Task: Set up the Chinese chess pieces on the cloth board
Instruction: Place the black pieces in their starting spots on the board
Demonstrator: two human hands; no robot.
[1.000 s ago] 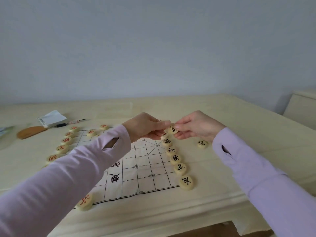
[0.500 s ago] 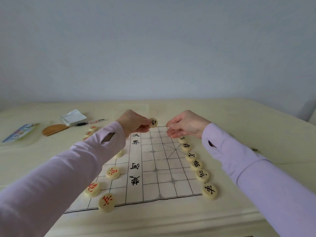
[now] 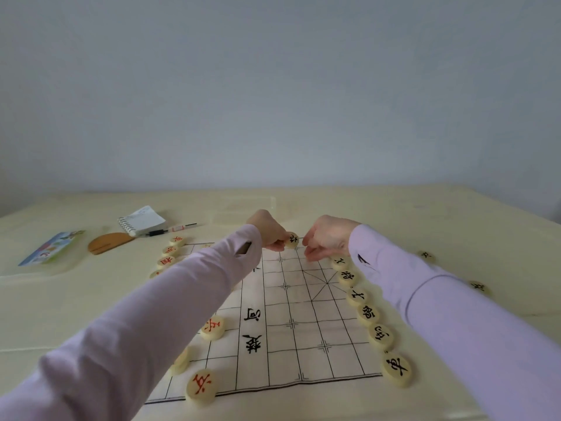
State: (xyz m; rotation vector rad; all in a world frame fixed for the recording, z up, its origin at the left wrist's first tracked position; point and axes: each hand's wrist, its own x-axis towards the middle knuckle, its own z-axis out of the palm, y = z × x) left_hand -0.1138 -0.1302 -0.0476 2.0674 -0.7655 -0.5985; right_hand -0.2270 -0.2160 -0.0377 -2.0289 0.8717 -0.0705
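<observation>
Pinching a black-lettered piece [image 3: 292,240] in left hand [image 3: 267,227] fingers, right hand [image 3: 326,240] curled empty over the 河-marked cloth board [image 3: 303,323]

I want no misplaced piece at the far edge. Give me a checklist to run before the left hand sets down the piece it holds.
1. Piece held: ok. The left hand pinches a black-lettered piece in its fingertips.
2. Right hand free: cannot tell; its fingers are curled, anything inside is hidden.
3. Target point bare: ok. The cloth board shows bare grid just below the piece.
4. Black row undisturbed: ok, lined along the board's right edge.
5. Board flat: cannot tell under the left sleeve.
6. Stray black pieces remaining: ok, two lie off the board at the right.
</observation>
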